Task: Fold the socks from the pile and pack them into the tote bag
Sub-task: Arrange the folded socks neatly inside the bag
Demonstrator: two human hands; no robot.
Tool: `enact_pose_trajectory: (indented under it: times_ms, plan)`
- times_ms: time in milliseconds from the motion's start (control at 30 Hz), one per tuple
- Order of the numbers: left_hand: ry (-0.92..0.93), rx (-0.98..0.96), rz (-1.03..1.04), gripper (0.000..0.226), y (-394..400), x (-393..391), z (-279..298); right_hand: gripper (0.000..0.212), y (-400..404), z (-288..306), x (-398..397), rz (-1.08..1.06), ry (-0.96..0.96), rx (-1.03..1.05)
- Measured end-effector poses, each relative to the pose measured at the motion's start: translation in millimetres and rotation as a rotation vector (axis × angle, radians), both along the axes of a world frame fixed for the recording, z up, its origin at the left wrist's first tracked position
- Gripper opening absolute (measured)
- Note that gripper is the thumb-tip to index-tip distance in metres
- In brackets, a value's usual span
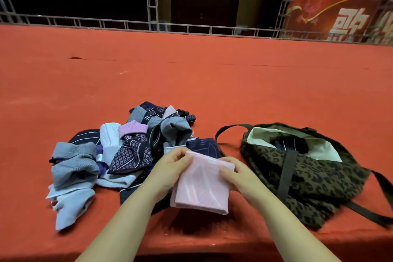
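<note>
A folded pink sock [202, 185] is held just above the red surface, near its front edge. My left hand [170, 166] pinches its upper left corner and my right hand [236, 174] grips its upper right edge. To the left lies the pile of socks [119, 151], grey, white, lilac and dark patterned ones, tangled together. To the right lies the leopard-print tote bag [308, 176] on its side, its mouth open toward the back with a pale lining and something dark inside.
The red cloth-covered surface [191, 74] stretches far back to a metal rail [191, 27]. Dark shelving and a red banner [331, 17] stand behind it. The tote's dark straps [229, 132] trail toward the pile and off to the right.
</note>
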State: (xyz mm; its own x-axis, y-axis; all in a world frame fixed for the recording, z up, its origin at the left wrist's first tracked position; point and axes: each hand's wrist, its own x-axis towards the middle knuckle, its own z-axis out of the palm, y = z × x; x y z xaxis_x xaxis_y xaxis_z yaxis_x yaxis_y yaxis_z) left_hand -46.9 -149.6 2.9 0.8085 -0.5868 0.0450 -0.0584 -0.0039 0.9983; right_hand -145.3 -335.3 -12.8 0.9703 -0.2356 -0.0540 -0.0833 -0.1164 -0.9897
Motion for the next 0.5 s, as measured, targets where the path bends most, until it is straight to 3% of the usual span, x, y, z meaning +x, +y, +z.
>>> enact_pose_trajectory:
  times_ms: [100, 200, 300, 400, 500]
  plan:
    - [0.077, 0.024, 0.026, 0.011, -8, 1, -1, 0.042, 5, -5, -5, 0.031, 0.001, 0.152]
    - [0.254, 0.208, -0.057, 0.009, -8, -6, -19, 0.041, 13, -26, -9, -0.075, -0.030, 0.260]
    - [0.309, 0.383, -0.193, 0.025, 0, -22, -39, 0.049, 15, -49, -13, -0.200, 0.018, 0.308]
    - [0.218, 0.420, -0.163, 0.050, 4, -22, -53, 0.033, 11, -58, -15, -0.258, 0.108, 0.300]
    - [0.254, 0.331, -0.118, 0.063, 3, -13, -60, 0.010, 1, -53, -9, -0.274, 0.168, 0.067]
